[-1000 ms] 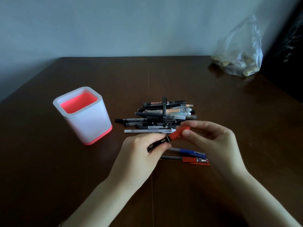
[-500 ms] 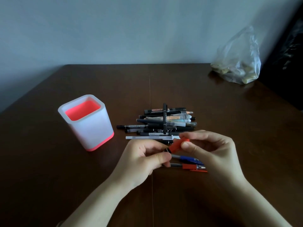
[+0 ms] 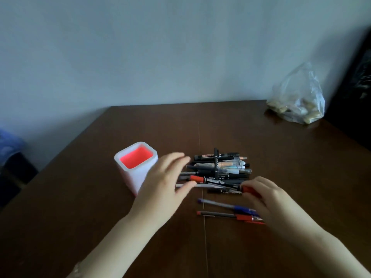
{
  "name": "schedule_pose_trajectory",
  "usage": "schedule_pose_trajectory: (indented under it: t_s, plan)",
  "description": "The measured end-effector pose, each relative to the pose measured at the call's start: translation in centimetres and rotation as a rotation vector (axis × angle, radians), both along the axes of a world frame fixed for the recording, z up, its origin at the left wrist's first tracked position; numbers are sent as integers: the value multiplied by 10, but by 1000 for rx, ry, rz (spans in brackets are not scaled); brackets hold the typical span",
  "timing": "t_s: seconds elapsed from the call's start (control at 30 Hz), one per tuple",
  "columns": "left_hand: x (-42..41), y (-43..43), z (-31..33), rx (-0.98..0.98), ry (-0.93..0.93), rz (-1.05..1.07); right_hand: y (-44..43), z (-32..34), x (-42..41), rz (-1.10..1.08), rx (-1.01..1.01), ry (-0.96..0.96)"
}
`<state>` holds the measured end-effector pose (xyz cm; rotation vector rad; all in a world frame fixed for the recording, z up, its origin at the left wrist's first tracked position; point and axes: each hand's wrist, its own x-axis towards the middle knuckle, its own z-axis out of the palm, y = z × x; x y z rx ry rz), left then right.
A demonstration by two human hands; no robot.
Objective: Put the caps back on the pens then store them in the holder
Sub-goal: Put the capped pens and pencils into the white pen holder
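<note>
Dark brown wooden table [image 3: 281, 157]; seam runs top to bottom near centre of frame. Left of centre: white holder [image 3: 132, 177], red inside, upright. Centre: heap of pens [image 3: 220, 167]. Black pen [image 3: 224, 191] with red cap at the heap's lower edge. Below, apart from the heap: blue pen [image 3: 220, 204], red pen [image 3: 218, 214]. Upper right: clear plastic bag [image 3: 299, 101].

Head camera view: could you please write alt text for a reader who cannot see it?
Two bare hands work at a pile of pens on a brown table: the right hand pinches a red-tipped pen, the open left hand hovers beside a white holder with a red inside. A blue pen and a red pen lie nearer.
</note>
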<state>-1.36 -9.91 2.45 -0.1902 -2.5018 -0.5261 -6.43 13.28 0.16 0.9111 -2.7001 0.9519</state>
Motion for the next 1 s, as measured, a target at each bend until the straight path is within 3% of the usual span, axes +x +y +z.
schedule_pose_trajectory:
  t_s: [0.1,0.23,0.43,0.57,0.6,0.7,0.77,0.87,0.93,1.0]
  plan:
    - [6,-35,-1,74,48,271,11,-20,8,-20,184,-49]
    - [7,-61,-6,345,-134,483,8,-34,13,-62,295,-10]
    - [-2,-78,-16,721,-232,326,-6,-40,11,-21,617,191]
    - [4,-81,-21,796,-155,313,-18,-30,14,11,731,123]
    - [9,-80,-22,820,-148,313,-18,-32,10,22,736,136]
    - [32,-73,-30,893,-161,270,-18,-20,7,3,647,-81]
    - [47,-66,-37,931,-183,200,-12,0,1,-46,413,-245]
    - [55,-52,-43,954,-202,103,-9,48,-1,-3,169,-285]
    - [52,-38,-44,952,-226,42,-18,85,3,82,119,-360]
    - [46,-25,-45,954,-240,-38,-34,111,3,166,216,-355]
